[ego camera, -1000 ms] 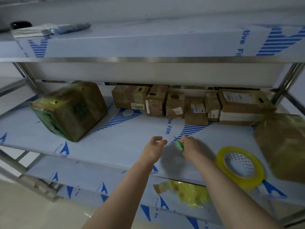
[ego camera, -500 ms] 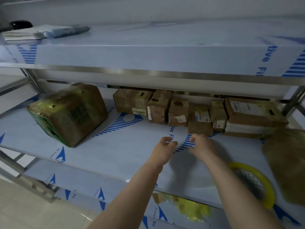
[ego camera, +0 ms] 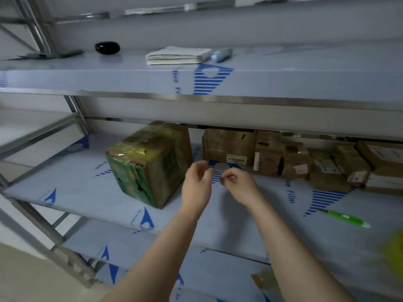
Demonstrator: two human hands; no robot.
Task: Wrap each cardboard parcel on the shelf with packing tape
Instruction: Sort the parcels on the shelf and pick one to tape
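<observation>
The middle shelf [ego camera: 72,184] carries the parcels. At its left stands the big parcel [ego camera: 150,162], turned corner-on to me, its faces glossy with greenish tape, dented and torn along the near edges. To its right, a row of small cardboard parcels [ego camera: 229,147] sits shoulder to shoulder along the back and runs off the right edge. The upper shelf [ego camera: 305,68] cuts off their tops, and their labels are too blurred to read.

My left hand [ego camera: 197,184] hangs just right of the big parcel, fingers loosely curled, gripping nothing I can see. My right hand [ego camera: 238,186] is close beside it, not touching, with thumb and forefinger drawn together. Whether they pinch anything I cannot tell.

Farther right, a green pen-shaped tool [ego camera: 342,219] lies on the middle shelf, well apart from my hands. A yellow smear [ego camera: 395,256] at the right edge is too blurred to name. On the upper shelf lie a black oval thing [ego camera: 107,47], a folded paper stack [ego camera: 177,55] and a pale tube [ego camera: 221,55] just beside it. Below, a yellowish scrap [ego camera: 261,280] shows beside my right forearm.
</observation>
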